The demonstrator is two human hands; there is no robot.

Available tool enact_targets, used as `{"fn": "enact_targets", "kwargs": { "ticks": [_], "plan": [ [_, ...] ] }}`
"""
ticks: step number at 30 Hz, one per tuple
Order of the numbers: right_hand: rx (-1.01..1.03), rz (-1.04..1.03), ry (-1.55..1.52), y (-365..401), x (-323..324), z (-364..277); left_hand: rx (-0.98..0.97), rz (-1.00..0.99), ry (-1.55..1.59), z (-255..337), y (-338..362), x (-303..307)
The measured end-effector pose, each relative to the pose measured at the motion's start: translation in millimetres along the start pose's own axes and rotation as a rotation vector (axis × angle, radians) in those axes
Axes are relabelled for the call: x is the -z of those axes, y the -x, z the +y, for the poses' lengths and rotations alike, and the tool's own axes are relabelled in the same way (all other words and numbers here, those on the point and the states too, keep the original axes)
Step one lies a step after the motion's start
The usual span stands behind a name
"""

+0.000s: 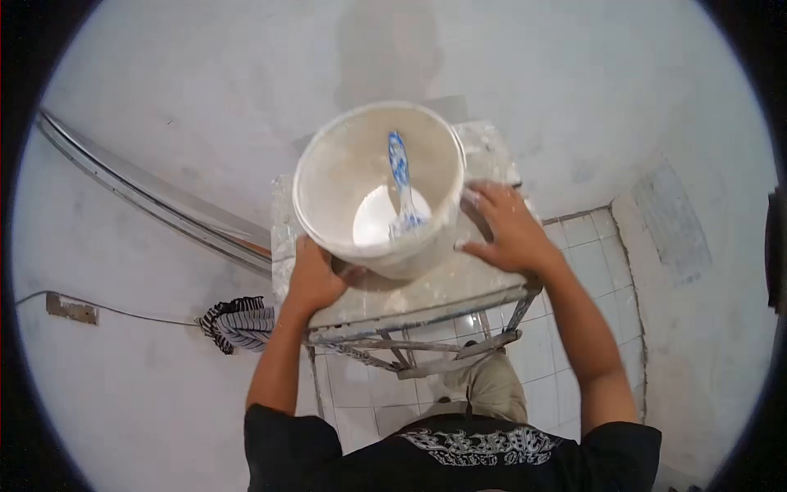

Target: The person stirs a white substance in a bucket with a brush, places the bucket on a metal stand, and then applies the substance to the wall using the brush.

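A large white bucket stands on a paint-spattered platform. Inside the bucket lies white paint, and a brush with a blue and white handle leans in it, its bristle end at the paint. My left hand is at the bucket's lower left side, thumb up along the wall and fingers partly hidden under the bucket's curve. To the right of the bucket, my right hand has its fingers and thumb spread, the fingertips close to the wall of the bucket.
White walls surround the platform. A long metal rail runs along the left wall, and a striped cloth hangs beside the platform. Metal legs stand over white floor tiles. A rough grey patch marks the right wall.
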State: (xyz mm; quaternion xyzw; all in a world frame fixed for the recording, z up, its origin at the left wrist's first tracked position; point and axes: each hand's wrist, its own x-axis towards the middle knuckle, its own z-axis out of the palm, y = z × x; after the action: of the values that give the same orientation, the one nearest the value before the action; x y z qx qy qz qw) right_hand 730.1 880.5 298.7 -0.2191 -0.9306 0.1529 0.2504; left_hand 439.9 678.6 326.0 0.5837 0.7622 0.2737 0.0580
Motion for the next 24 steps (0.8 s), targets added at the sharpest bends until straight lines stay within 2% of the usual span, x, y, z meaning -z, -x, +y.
{"fn": "enact_targets", "kwargs": {
  "ticks": [1, 3, 4, 6, 7, 10, 13, 16, 19, 23, 24],
  "plan": [
    [0.002, -0.018, 0.001, 0, 4, -5, -0.118, -0.04, -0.087, -16, -4, -5],
    [-0.053, -0.094, 0.032, -4, 11, -10, -0.14, 0.029, -0.128, -16, -6, -10],
    [-0.083, -0.108, 0.013, -5, 11, -11, -0.1, 0.025, -0.105, -8, -2, -7],
    [-0.072, -0.163, 0.038, -8, 14, -16, -0.022, -0.126, -0.192, 2, -5, 8],
    [-0.084, -0.167, 0.059, -9, 14, -18, 0.0, -0.118, -0.186, 5, -7, 11],
    [-0.069, -0.146, 0.025, -9, 11, -13, -0.043, 0.003, -0.036, 4, -1, 12],
    [-0.09, -0.14, -0.027, -10, 14, -12, -0.118, -0.062, -0.191, 4, -2, 15],
    [-0.112, -0.135, -0.043, -12, 18, -16, -0.089, -0.066, -0.205, 7, -5, 15],
    [-0.116, -0.125, -0.022, -14, 19, -18, -0.142, -0.041, -0.142, 14, -5, 22],
    [-0.196, -0.089, -0.062, -19, 19, -25, -0.255, -0.02, -0.114, -15, -5, 10],
    [-0.214, -0.084, -0.054, -20, 17, -25, -0.213, -0.063, -0.132, -13, -6, 9]
  ]
}}
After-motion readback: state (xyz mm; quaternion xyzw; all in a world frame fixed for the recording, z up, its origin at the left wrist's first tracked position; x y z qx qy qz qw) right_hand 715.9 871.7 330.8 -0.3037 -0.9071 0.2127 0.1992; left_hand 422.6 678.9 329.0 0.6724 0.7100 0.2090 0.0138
